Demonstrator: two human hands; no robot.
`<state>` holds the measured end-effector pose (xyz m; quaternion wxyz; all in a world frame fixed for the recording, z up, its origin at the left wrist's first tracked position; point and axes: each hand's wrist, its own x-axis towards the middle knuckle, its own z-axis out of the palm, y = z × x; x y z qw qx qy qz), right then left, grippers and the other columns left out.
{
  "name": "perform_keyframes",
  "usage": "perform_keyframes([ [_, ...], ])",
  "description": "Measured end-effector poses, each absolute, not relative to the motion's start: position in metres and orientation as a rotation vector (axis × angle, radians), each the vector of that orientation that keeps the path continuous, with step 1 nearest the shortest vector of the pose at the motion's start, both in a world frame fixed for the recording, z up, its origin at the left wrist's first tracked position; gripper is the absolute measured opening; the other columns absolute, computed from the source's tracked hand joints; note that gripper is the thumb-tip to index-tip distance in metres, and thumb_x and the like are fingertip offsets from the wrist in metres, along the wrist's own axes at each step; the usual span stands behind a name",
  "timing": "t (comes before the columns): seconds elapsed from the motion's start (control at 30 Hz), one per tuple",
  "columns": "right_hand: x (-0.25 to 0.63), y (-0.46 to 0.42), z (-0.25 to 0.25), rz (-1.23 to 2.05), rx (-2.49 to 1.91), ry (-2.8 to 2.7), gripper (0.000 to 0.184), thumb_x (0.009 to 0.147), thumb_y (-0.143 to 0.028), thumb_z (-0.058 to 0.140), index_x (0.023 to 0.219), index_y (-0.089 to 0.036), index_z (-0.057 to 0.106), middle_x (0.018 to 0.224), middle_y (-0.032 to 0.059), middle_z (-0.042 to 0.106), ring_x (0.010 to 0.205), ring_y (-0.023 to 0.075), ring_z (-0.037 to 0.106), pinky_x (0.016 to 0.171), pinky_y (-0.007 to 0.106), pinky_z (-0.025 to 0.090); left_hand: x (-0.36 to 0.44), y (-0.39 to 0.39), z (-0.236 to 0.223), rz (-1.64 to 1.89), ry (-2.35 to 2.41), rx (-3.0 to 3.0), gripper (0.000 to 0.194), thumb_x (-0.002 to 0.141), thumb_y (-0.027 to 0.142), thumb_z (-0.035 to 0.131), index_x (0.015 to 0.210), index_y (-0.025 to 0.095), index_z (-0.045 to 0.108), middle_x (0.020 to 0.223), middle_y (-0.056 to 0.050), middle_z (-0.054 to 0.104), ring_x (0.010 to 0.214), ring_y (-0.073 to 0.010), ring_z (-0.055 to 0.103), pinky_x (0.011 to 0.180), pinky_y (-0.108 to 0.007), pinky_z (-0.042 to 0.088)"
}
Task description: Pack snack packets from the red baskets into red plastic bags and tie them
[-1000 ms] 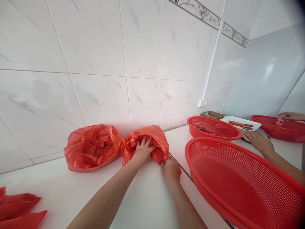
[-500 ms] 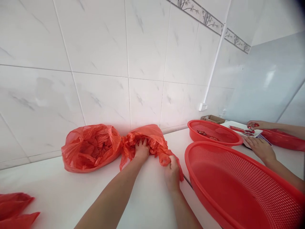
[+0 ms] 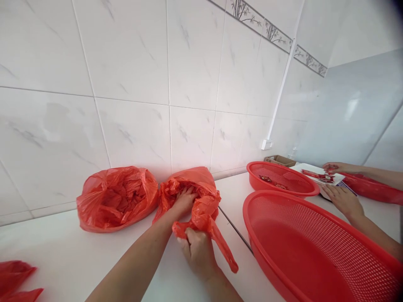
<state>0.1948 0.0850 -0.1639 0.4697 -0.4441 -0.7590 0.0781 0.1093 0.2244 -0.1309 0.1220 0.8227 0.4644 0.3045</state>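
Note:
A red plastic bag (image 3: 189, 174) stuffed with crumpled red plastic stands against the wall. Into its mouth reaches my left hand (image 3: 185, 200), fingers stretched out over the plastic inside, the tips partly hidden. My right hand (image 3: 199, 251), closed, grips a twisted handful of red plastic bag (image 3: 201, 214) in front of it; a loose strip of that plastic trails to the right. I cannot tell whether this handful is part of the stuffed bag or a separate one. Touching on the left is another red bag (image 3: 91, 209), full of crumpled red plastic.
A big red basket (image 3: 252, 226) stands at the right, with a smaller red basket (image 3: 256, 182) holding a few dark red items behind it. Another person's hands (image 3: 344, 203) work beside a white tray (image 3: 304, 167). More red plastic (image 3: 14, 277) lies at the left.
My right hand has moved left and toward me, drawing the gripped plastic with it. My left hand stays in the bag's mouth, its fingers now turned more to the right.

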Motion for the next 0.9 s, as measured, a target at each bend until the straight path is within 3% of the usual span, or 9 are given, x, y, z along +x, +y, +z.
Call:
perform_keyframes([
  [0.2,0.193,0.089,-0.172,0.191,-1.268,-2.044,0.02,0.082,-0.028,0.052,0.067,-0.018,0.061,0.062,0.0007,0.063,0.055,0.012,0.051,0.054,0.023,0.034,0.089,0.178,-0.109,0.978,1.104,2.129,0.027,0.089,0.035,0.055,0.112,0.021,0.062,0.115,-0.007,0.064,0.107,-0.0214,0.059,0.094,-0.039,0.045],
  [0.3,0.182,0.078,-0.172,0.217,-1.248,-2.153,0.017,0.074,-0.032,0.06,0.081,-0.019,0.069,0.077,0.0031,0.071,0.073,0.0187,0.061,0.067,0.026,0.042,0.083,0.15,-0.107,0.971,1.014,1.948,0.053,0.067,0.029,0.076,0.118,0.025,0.061,0.114,-0.005,0.066,0.101,-0.024,0.061,0.086,-0.033,0.048],
  [0.37,0.177,0.071,-0.171,0.234,-1.269,-2.199,0.023,0.072,-0.035,0.062,0.087,-0.019,0.07,0.082,0.0048,0.072,0.078,0.0214,0.062,0.071,0.028,0.044,0.08,0.136,-0.109,1.0,0.971,1.819,0.048,0.057,0.021,0.079,0.104,0.021,0.067,0.099,-0.003,0.07,0.088,-0.0234,0.064,0.078,-0.032,0.05],
  [0.47,0.178,0.066,-0.171,0.237,-1.344,-2.201,0.023,0.074,-0.035,0.059,0.083,-0.018,0.07,0.077,0.0058,0.071,0.068,0.0192,0.061,0.064,0.027,0.043,0.073,0.121,-0.111,1.146,0.915,1.571,0.019,0.067,0.026,0.072,0.083,0.017,0.067,0.079,-0.002,0.069,0.075,-0.0195,0.064,0.071,-0.03,0.049],
  [0.6,0.19,0.069,-0.173,0.198,-1.33,-2.153,0.013,0.073,-0.02,0.057,0.08,-0.02,0.068,0.07,0.0009,0.069,0.058,0.0128,0.056,0.055,0.023,0.036,0.046,0.101,-0.111,1.382,0.838,1.179,0.025,0.075,0.035,0.065,0.093,0.018,0.061,0.08,-0.002,0.068,0.071,-0.0173,0.065,0.067,-0.029,0.051],
  [0.77,0.204,0.071,-0.175,0.131,-1.401,-2.047,0.024,0.07,-0.007,0.048,0.077,-0.023,0.063,0.061,-0.0032,0.062,0.051,0.0108,0.05,0.052,0.022,0.026,0.001,0.078,-0.12,1.574,0.826,0.791,0.016,0.072,0.022,0.068,0.084,0.018,0.058,0.075,-0.002,0.068,0.064,-0.0158,0.067,0.063,-0.027,0.055],
  [0.9,0.22,0.07,-0.179,0.112,-1.516,-1.936,0.017,0.073,-0.008,0.047,0.07,-0.022,0.055,0.057,-0.0034,0.057,0.05,0.0109,0.045,0.05,0.023,0.021,-0.024,0.063,-0.131,1.68,0.862,0.61,0.019,0.074,0.014,0.064,0.091,0.02,0.057,0.08,0.0,0.07,0.065,-0.0147,0.068,0.063,-0.026,0.056],
])
